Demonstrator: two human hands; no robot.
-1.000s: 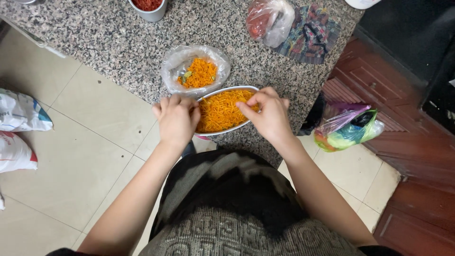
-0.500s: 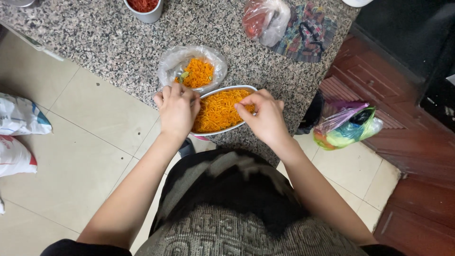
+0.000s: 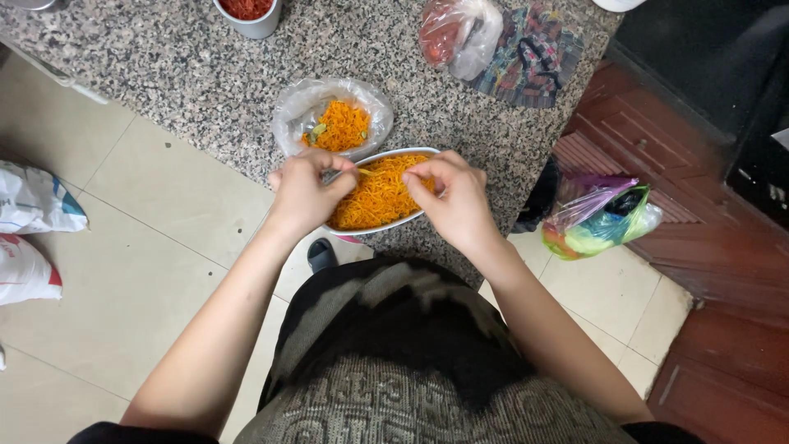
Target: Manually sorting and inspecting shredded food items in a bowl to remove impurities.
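You have 2 bare hands over the counter, your left hand and your right hand. Under them sits 1 oval white dish of orange shreds. On the speckled granite counter you can count 2 clear plastic bags: 1 open bag holding orange shreds and 1 knotted bag with something red inside. There is 1 white cup of red bits and 1 patterned cloth. On the floor lie 2 white sacks, possibly more beyond the frame edge, and 1 bundle of coloured plastic bags.
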